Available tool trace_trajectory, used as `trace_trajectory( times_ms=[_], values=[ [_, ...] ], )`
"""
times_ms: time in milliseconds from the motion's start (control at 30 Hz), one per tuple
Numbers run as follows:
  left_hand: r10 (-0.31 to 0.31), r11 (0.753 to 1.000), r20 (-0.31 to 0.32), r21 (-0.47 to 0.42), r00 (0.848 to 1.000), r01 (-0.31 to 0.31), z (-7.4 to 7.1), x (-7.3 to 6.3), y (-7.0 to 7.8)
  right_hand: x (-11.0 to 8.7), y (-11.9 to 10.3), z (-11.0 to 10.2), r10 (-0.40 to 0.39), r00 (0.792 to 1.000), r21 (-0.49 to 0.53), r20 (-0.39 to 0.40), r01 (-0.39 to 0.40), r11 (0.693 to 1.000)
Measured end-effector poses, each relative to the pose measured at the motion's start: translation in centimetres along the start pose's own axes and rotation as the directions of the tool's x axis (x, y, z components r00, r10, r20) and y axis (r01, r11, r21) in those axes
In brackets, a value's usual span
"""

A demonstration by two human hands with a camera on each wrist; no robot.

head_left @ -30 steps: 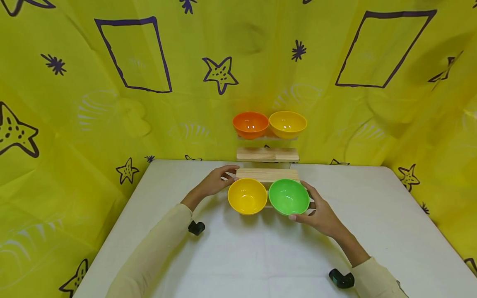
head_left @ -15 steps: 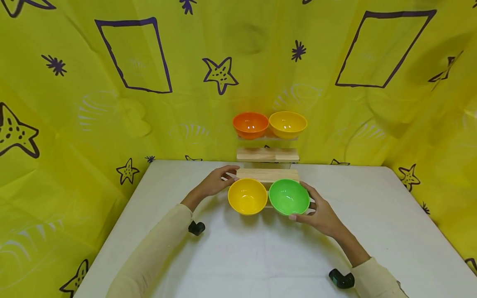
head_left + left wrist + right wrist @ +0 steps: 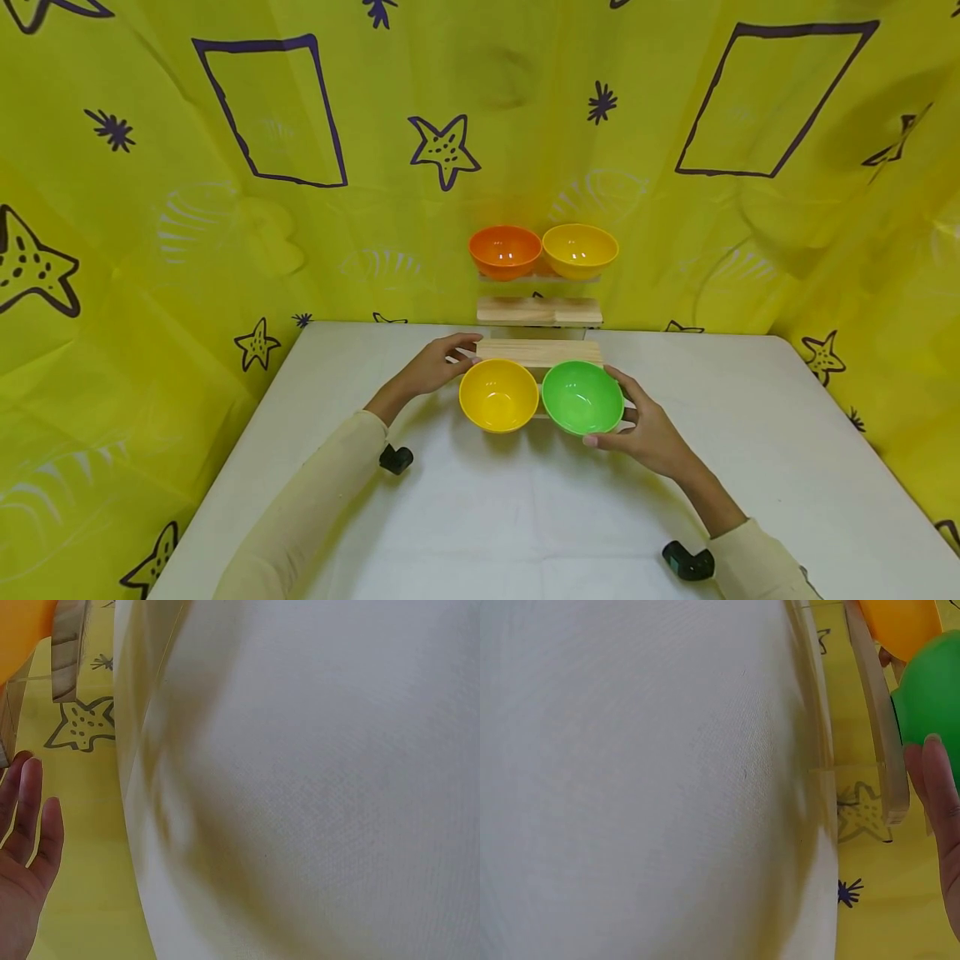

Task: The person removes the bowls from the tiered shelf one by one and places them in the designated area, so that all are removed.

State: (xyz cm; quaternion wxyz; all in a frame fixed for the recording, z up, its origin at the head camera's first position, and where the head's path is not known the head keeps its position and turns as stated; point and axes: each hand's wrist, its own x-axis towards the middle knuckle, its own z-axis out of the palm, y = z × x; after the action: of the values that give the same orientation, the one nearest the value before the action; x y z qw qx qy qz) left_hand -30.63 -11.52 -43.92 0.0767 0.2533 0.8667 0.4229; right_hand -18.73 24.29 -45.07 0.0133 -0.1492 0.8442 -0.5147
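Observation:
A green bowl [image 3: 582, 397] sits at the right end of the lowest level of a wooden tiered stand [image 3: 540, 353]. My right hand [image 3: 654, 435] holds that bowl, thumb at its front rim and fingers around its right and back side. Left of it, almost touching, is a yellow bowl [image 3: 498, 397]. My left hand [image 3: 432, 367] is at the stand's left end, its fingertips touching or very near the wood. In the left wrist view its fingers [image 3: 30, 802] look fairly straight beside the board. The right wrist view shows the green bowl [image 3: 934, 697] above the board's end.
An orange bowl [image 3: 505, 252] and another yellow bowl [image 3: 580, 251] stand side by side on the top level. A bare wooden level [image 3: 538, 312] lies between. Dark elbow-shaped pieces [image 3: 688, 562] are on the white table [image 3: 480, 533]. Yellow patterned cloth [image 3: 375, 225] hangs behind and at both sides.

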Motion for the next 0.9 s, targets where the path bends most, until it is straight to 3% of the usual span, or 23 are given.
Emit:
trace_trajectory(
  times_ms=[900],
  values=[
    [-0.004,1.0,-0.006,0.002,1.0,0.004,0.09,0.01,-0.02,-0.03,0.11,0.14,-0.02,1.0,0.042,-0.01,0.02,0.999]
  ],
)
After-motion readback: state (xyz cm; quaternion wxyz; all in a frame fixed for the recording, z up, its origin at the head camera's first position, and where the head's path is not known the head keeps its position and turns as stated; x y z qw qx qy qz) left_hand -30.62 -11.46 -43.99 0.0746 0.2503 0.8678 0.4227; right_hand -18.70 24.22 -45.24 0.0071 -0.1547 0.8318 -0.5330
